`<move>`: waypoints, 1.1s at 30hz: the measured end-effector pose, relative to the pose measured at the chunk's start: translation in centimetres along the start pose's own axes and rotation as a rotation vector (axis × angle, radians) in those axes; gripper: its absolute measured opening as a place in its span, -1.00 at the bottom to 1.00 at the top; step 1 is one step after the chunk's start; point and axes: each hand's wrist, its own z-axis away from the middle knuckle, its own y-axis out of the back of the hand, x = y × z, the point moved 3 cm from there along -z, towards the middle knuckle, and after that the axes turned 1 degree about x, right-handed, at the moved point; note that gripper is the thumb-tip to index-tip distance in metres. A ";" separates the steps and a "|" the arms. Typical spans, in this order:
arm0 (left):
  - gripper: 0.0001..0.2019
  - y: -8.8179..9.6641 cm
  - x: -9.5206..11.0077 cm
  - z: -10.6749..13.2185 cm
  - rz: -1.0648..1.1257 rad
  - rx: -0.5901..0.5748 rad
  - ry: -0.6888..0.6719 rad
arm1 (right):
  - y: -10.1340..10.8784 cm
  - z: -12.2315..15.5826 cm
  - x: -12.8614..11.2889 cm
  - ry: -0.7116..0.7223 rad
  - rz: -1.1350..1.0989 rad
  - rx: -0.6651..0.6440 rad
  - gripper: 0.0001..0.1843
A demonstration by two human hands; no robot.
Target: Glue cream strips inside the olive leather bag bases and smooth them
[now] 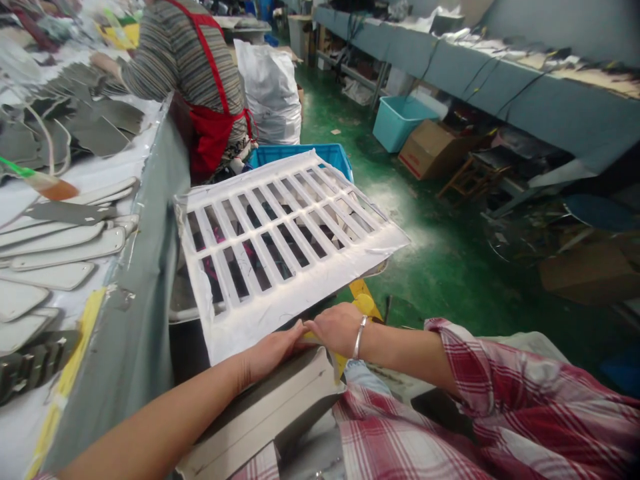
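Note:
My left hand (274,348) and my right hand (336,328) meet fingertip to fingertip, low in the middle of the view. Both are closed with fingers bent downward; what lies under them is mostly hidden, though a bit of yellow shows at the fingertips. A silver bangle circles the right wrist. Just beyond the hands lies a white slatted rack (295,293) with two rows of long openings, tilted over dark things beneath. On the near side, below my left forearm, is a beige board-like piece (270,417) with a folded edge.
At left, a workbench (145,220) bears flat white-edged pieces (70,248) and grey cut pieces (107,123). A person in a red apron (210,140) leans over it. Beyond the rack are a blue crate (335,155) and a white sack (270,93). Boxes sit under the right-hand bench.

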 end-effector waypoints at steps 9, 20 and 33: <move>-0.47 -0.4 -1.0 0.4 0.172 0.014 0.062 | 0.1 -0.4 -0.2 0.084 -0.041 -0.044 -0.60; -0.57 0.3 -0.8 0.3 -0.170 -0.093 -0.131 | -0.6 -0.4 -0.5 0.036 -0.100 -0.012 -0.47; -0.59 -0.4 0.5 0.7 -0.184 -0.156 -0.097 | -0.7 0.3 -0.6 0.162 -0.124 0.033 -0.50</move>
